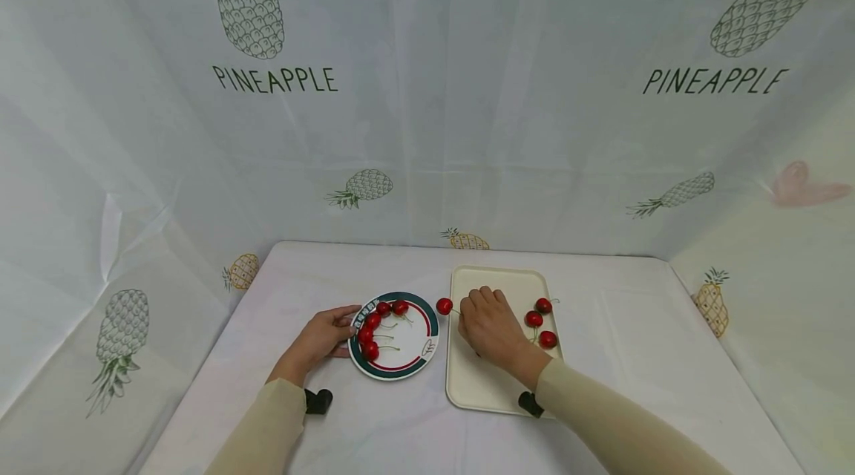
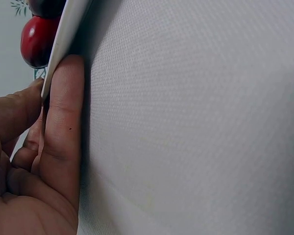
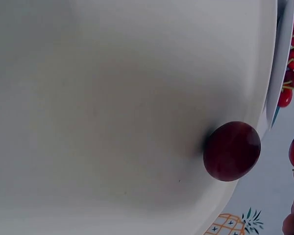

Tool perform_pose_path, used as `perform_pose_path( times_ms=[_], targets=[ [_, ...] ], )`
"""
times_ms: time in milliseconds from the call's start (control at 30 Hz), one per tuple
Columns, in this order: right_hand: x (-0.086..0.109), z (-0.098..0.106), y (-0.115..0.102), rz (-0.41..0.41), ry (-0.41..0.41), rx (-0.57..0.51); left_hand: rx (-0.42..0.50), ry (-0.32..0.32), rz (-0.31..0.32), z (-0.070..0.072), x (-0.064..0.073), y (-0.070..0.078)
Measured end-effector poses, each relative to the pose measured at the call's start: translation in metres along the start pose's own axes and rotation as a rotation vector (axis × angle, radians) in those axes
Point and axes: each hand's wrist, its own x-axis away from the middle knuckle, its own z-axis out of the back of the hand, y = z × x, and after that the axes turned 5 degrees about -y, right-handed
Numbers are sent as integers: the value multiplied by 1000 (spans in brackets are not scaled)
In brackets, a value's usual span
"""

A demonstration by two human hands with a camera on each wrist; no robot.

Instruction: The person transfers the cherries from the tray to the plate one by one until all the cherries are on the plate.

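My left hand (image 1: 323, 334) grips the left rim of a round white plate (image 1: 410, 341) with a green and red border. In the left wrist view, the thumb is on top and a finger (image 2: 66, 112) lies under the rim. Several red cherries (image 1: 373, 320) with stems sit on the plate's left side. Above the beige tray (image 1: 481, 393), my right hand (image 1: 494, 326) has its fingers curled, pinching a cherry (image 1: 444, 306) that seems to hang out by its stem between tray and plate. Below that hand, another cherry (image 3: 232, 151) lies on the tray.
Toward the tray's right edge lie more cherries (image 1: 534, 319). Plate and tray stand side by side on a white-covered table (image 1: 614, 356). Behind and beside it hangs a white curtain (image 1: 481, 126) printed with pineapples.
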Motion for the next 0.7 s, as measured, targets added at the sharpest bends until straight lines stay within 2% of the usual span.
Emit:
perform_pose_path(
  times_ms=[333, 700],
  targets=[
    [-7, -1, -16, 33, 14, 5, -15, 4, 13, 1, -1, 1],
    [-9, -3, -33, 42, -55, 32, 2, 7, 19, 0, -2, 1]
  ],
)
